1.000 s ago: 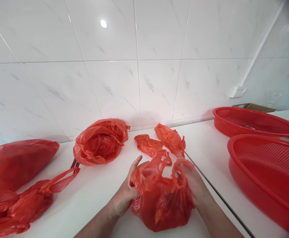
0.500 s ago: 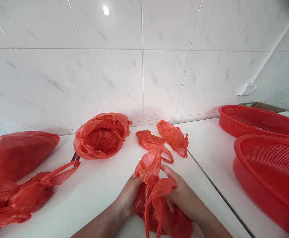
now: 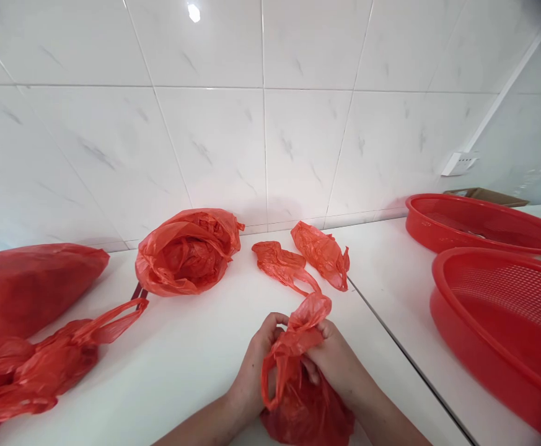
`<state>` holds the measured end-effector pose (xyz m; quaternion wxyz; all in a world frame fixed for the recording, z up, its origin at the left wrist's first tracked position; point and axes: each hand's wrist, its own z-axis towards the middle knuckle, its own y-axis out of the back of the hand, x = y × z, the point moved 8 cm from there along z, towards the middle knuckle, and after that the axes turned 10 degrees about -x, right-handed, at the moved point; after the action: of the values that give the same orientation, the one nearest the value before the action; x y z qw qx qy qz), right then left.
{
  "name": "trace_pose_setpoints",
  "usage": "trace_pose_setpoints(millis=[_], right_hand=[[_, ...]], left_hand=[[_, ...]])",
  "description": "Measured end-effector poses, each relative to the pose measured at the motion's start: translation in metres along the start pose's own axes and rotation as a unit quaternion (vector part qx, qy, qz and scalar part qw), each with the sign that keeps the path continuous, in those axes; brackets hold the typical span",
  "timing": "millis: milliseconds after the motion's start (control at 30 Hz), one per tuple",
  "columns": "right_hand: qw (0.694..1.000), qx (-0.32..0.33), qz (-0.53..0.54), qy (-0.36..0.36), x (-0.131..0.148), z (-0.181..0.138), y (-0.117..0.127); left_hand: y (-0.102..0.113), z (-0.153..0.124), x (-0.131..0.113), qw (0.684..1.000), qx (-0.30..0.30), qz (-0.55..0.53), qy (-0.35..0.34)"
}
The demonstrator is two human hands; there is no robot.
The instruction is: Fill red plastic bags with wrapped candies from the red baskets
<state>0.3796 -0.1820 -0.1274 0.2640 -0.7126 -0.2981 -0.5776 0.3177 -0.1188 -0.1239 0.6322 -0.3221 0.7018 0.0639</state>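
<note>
Both hands are at a red bag (image 3: 305, 412) at the near edge of the view, low and just right of centre. The left hand (image 3: 254, 368) curls around the left side of its gathered neck, and the right hand (image 3: 339, 362) grips the neck from the right; the fingers of both are closed on the plastic. One handle loop hangs over the front by the left hand, and a tuft stands up above the fingers. Whether the bag rests on the white counter (image 3: 181, 359) cannot be told.

Just beyond lie two crumpled bags (image 3: 277, 259), side by side. Left of them, a round bag (image 3: 189, 254) sits near the tiled wall (image 3: 205, 148), its mouth facing forward. Two fuller bags (image 3: 38, 279) lie at far left. On the right, past a dark seam (image 3: 404, 353), stand two red baskets (image 3: 475, 328).
</note>
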Motion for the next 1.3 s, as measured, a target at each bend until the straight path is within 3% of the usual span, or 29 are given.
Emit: trace_pose_setpoints(millis=[100,167,367,500,600,700,833,933,1067,1167,1300], right_hand=[[0.999,-0.030,0.004,-0.024,0.000,0.004,0.007],[0.999,-0.033,-0.005,-0.036,-0.001,0.005,0.008],[0.999,-0.002,-0.016,-0.029,-0.006,0.000,0.004],[0.992,0.096,0.079,-0.022,0.004,-0.008,-0.004],[0.983,0.099,0.147,-0.038,0.004,-0.009,0.001],[0.992,0.074,0.098,-0.029,-0.001,-0.006,0.007],[0.993,0.105,0.051,0.023,0.005,-0.004,0.001],[0.998,0.021,-0.038,0.045,0.005,0.003,0.011],[0.977,-0.103,-0.173,0.070,0.001,0.010,0.030],[0.969,-0.129,-0.196,0.073,-0.003,0.012,0.035],[0.982,-0.108,-0.132,0.078,0.000,0.012,0.032]], left_hand=[[0.004,-0.005,-0.006,0.995,0.017,0.053,-0.083],[0.005,-0.006,-0.006,0.994,0.028,0.053,-0.096],[0.002,0.002,0.003,1.000,0.024,-0.019,0.000],[0.002,0.005,0.001,0.999,0.033,-0.009,0.024],[0.007,0.006,0.000,0.999,0.022,-0.014,0.035],[0.013,0.008,0.002,0.999,-0.002,-0.013,0.032],[0.022,0.009,0.009,0.998,-0.045,-0.021,0.040],[0.022,0.009,0.009,0.998,-0.042,-0.020,0.030],[0.013,0.004,-0.003,1.000,-0.002,0.019,-0.022],[0.006,-0.001,-0.010,0.995,0.026,0.074,-0.068],[0.004,-0.005,-0.018,0.969,0.029,0.188,-0.159]])
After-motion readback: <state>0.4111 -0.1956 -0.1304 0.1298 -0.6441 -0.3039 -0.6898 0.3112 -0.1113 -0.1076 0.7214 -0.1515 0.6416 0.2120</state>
